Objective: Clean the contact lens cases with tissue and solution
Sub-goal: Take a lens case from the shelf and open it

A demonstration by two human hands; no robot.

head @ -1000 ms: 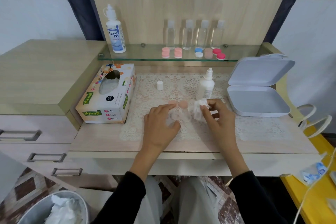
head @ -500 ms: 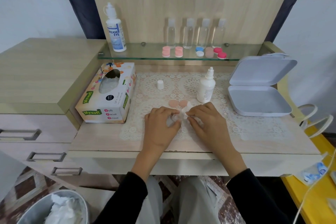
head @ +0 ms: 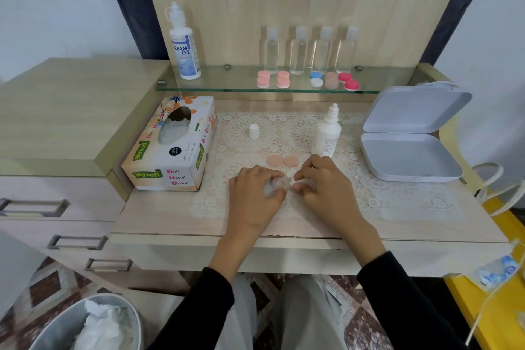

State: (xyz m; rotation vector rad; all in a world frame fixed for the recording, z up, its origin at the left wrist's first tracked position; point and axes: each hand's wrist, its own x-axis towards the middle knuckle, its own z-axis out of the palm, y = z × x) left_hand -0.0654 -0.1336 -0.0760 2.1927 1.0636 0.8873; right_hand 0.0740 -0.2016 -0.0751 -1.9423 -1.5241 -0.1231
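Note:
A clear contact lens case (head: 277, 183) lies on the lace mat (head: 397, 196), gripped by my left hand (head: 255, 193). My right hand (head: 326, 187) pinches a small white tissue (head: 290, 174) and presses it into the case. Two peach caps (head: 282, 161) lie just behind the hands. The small white solution bottle (head: 328, 133) stands uncapped behind my right hand, and its white cap (head: 254, 131) stands further left on the mat.
A tissue box (head: 173, 145) sits at the left, an open grey box (head: 409, 136) at the right. The glass shelf (head: 227, 85) holds a large solution bottle (head: 184, 45), several clear bottles (head: 309, 50) and several coloured cases (head: 306, 79). A bin (head: 88, 324) stands below left.
My right hand came down and left from beside the small bottle, bringing the tissue onto the case held by my left hand. The hands now stay pressed together.

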